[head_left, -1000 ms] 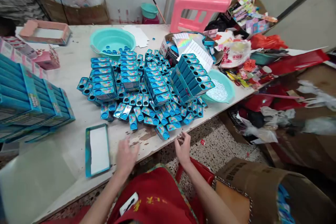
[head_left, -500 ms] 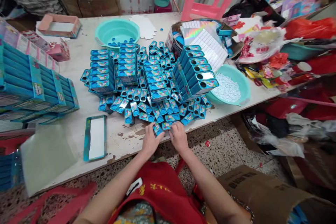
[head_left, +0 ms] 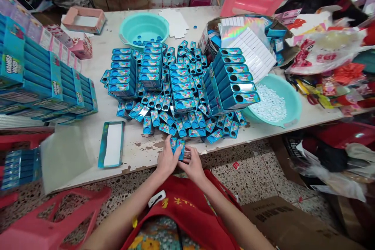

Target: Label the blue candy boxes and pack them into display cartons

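Two small blue candy boxes stand side by side near the table's front edge: a left box (head_left: 173,143) and a right box (head_left: 181,146). My left hand (head_left: 166,160) is closed round the left one, with its thumb in front. From the other side, my right hand (head_left: 193,166) grips the right one with bent fingers. Just beyond my hands lies a loose heap of similar boxes (head_left: 197,132) with round holes or blue discs in their tops. Rows of these boxes (head_left: 183,94) are stacked on the heap, one group in a tilted tray (head_left: 215,95).
An open blue tray (head_left: 103,148) with a white bottom lies left, near filled trays (head_left: 41,82). A turquoise basin (head_left: 124,31) holds blue discs; another basin (head_left: 293,105) holds white pellets. A carton (head_left: 209,39) with label sheets stands behind. Pink chairs (head_left: 228,4) flank the table.
The right-hand box has turned from lying crosswise to standing parallel beside the left one. Both hands have drawn closer together and slightly toward me. The camera view has shifted.
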Demonstrator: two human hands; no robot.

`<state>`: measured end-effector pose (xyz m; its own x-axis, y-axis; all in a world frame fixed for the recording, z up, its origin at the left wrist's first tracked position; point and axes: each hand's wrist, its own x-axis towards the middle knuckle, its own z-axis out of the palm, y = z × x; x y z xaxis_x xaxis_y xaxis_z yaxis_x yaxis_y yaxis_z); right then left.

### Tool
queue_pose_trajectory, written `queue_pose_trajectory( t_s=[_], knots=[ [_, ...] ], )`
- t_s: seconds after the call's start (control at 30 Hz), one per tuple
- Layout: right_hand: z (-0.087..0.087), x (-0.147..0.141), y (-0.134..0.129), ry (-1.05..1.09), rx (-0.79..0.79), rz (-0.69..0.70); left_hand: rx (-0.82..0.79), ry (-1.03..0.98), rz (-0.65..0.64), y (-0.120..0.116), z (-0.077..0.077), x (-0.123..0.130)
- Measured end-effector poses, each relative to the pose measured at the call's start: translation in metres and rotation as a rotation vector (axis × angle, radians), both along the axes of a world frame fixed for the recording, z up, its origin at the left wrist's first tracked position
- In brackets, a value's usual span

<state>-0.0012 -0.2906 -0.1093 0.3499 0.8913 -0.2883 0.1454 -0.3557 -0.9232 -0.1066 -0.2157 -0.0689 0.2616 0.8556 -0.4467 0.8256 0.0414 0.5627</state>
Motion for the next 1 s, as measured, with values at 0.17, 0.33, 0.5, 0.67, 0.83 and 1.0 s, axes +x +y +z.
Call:
queue_pose_trajectory(
  t_s=[0.17, 0.33, 0.5, 0.67, 0.83, 1.0],
  knots=[
    [-0.012, 0.004, -0.009, 0.209, -0.006, -0.048, 0.123, 0.209, -0.046, -0.003, -0.003, 0.013],
    [0.010, 0.009, 0.001, -0.264, 0.109, 0.021, 0.137, 0.150, -0.075, -0.003, 0.007, -0.027],
    [0.039, -0.018, 0.078, -0.669, 0.405, 0.532, 0.208, 0.273, 0.088, 0.014, 0.016, -0.109],
    [0.029, -0.059, 0.167, -0.964, 0.453, 0.810, 0.307, 0.368, 0.121, 0.049, -0.005, -0.152],
    [0.036, -0.074, 0.186, -1.217, 0.533, 1.041, 0.316, 0.168, 0.116, 0.060, -0.023, -0.172],
    [0.053, -0.087, 0.155, -1.216, 0.492, 1.255, 0.260, -0.110, 0.206, 0.053, -0.033, -0.189]
  ],
)
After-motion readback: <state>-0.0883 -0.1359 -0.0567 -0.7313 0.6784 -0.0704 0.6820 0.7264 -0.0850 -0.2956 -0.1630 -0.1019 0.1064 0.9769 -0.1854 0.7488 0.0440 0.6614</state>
